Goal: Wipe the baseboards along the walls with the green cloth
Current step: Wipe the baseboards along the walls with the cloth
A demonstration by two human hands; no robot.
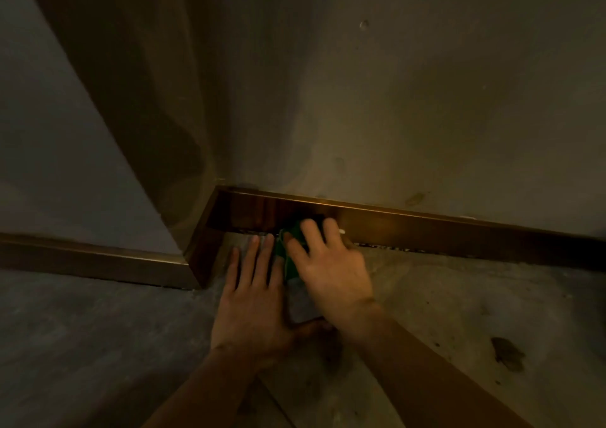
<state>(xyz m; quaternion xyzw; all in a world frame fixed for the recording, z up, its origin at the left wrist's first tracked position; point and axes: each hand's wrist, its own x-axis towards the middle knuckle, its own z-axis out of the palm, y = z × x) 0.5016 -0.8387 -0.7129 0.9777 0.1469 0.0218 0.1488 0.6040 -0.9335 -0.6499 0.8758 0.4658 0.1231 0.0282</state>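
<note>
A glossy brown baseboard [410, 227] runs along the foot of the wall and wraps around a jutting corner at the left. My right hand [331, 263] presses the green cloth [288, 250] against the baseboard's lower face, fingers curled over it; only a small part of the cloth shows between my hands. My left hand [252, 300] lies flat on the floor just left of the cloth, fingers spread and pointing at the baseboard, holding nothing.
The grey wall [426, 100] rises above the baseboard. The concrete floor [459, 313] has a dark stain [506, 352] at the right. Another baseboard stretch [91, 260] runs off to the left past the corner. The light is dim.
</note>
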